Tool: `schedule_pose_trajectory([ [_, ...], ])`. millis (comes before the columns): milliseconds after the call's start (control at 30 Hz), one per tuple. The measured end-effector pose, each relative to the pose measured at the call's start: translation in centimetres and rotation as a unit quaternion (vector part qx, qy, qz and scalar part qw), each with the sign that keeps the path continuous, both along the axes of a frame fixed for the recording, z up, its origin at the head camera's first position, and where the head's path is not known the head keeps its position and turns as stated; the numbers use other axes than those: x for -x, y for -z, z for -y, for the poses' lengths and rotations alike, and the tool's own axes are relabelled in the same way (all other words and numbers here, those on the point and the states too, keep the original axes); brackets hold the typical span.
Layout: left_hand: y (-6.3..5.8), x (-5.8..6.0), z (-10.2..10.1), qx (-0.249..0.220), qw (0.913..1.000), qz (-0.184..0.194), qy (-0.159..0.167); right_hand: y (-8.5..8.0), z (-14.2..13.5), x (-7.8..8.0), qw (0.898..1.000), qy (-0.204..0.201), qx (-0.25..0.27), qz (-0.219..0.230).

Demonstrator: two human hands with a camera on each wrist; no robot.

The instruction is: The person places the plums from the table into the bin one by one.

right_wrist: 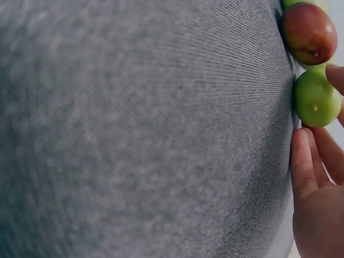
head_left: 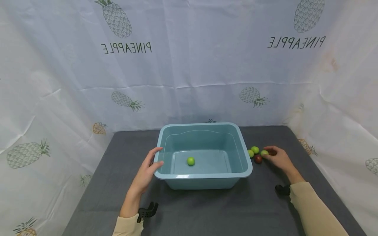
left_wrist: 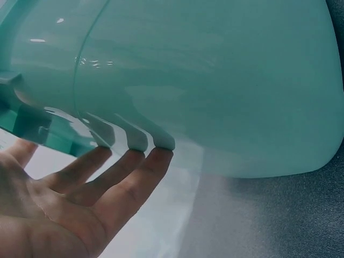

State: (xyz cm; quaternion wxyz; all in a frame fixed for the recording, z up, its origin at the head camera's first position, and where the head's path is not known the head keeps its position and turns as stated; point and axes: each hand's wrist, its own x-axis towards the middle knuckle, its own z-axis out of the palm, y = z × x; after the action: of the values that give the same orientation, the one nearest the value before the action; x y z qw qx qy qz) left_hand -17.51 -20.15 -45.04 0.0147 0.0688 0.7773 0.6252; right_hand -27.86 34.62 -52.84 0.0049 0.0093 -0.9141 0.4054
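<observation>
A light blue plastic basin stands on the dark grey table, with one green jujube on its floor. My left hand grips the basin's left rim, fingertips against the outer wall in the left wrist view. Right of the basin, my right hand has thumb and fingers around a green jujube on the table. That green jujube shows between the fingers in the right wrist view. Close beside it lie a reddish-brown jujube and two more green jujubes.
Grey cloth covers the table. White curtains printed with pineapples hang behind it and along both sides. Each wrist carries a black camera strap.
</observation>
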Motion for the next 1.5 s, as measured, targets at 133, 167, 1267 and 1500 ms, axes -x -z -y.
schedule_pose_trajectory([
  [133,0.0,0.0,0.0,0.0,1.0,0.0,0.0,0.2,0.0,0.0,1.0,-0.005,0.0,0.016],
  [167,0.1,0.0,0.0,-0.001,1.0,0.001,0.0,0.3,0.0,0.0,1.0,-0.004,0.0,0.019],
  [1267,0.0,0.1,-0.1,-0.006,1.0,0.007,0.001,-2.1,0.8,-0.5,1.0,0.012,0.026,0.004],
  [1500,-0.1,0.1,-0.1,-0.002,0.9999,0.01,-0.003,-3.5,1.3,-0.7,1.0,0.006,0.026,-0.014],
])
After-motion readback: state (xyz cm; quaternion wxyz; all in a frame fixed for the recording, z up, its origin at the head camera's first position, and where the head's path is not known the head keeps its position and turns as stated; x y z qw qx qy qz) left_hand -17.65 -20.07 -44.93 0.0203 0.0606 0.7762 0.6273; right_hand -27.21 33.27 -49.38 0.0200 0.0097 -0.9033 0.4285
